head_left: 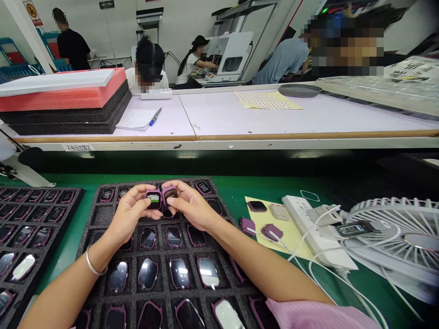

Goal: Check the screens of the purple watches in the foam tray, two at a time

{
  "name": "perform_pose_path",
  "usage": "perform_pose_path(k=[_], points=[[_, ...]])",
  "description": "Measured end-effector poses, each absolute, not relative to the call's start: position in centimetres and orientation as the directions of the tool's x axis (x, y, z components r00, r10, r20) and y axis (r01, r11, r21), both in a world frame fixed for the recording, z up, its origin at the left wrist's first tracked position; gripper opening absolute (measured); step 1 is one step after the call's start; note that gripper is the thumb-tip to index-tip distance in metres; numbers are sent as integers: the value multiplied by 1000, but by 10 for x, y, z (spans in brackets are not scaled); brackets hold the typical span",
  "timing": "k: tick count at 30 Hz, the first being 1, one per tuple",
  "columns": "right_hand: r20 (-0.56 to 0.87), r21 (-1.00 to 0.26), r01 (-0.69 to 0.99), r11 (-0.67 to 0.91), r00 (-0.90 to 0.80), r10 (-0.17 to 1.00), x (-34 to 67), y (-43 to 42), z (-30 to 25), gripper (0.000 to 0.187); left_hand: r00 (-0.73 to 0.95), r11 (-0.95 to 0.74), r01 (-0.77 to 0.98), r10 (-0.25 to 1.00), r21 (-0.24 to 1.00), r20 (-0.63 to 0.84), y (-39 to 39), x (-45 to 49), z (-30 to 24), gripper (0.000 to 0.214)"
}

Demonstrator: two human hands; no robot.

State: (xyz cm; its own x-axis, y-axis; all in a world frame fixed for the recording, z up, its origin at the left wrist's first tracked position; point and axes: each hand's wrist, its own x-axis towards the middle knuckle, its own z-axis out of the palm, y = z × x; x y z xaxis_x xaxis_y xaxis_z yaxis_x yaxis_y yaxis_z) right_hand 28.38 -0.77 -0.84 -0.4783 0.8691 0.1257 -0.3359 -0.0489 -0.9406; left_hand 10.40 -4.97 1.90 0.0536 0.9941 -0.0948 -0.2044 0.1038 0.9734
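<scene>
Left hand [132, 210]: thumb and fingers pinching a lit watch [153, 200], green and white on its screen. Right hand [187, 203]: thumb and fingers gripping a dark watch [169, 193], just beside the first; whether the two touch, I cannot tell. Location: both above the far rows of a foam tray [103, 214], purple-rimmed watches [179, 273] lying in its cells.

Hazards, by my judgement: a slack pinch could drop either piece onto the faces below; crowding the pair could scuff their rims; the right sleeve [312, 316], near the white cables [302, 237], could snag them.
</scene>
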Motion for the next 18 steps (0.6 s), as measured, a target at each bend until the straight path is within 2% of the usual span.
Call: perform_pose_path(k=[9, 18], points=[[106, -926, -365, -96, -497, 861, 285, -7, -9, 30, 61, 82, -206, 996, 975, -71, -50, 103, 18, 31], [137, -933, -355, -64, -514, 847, 284, -7, -11, 30, 30, 72, -155, 997, 985, -68, -51, 105, 21, 35]])
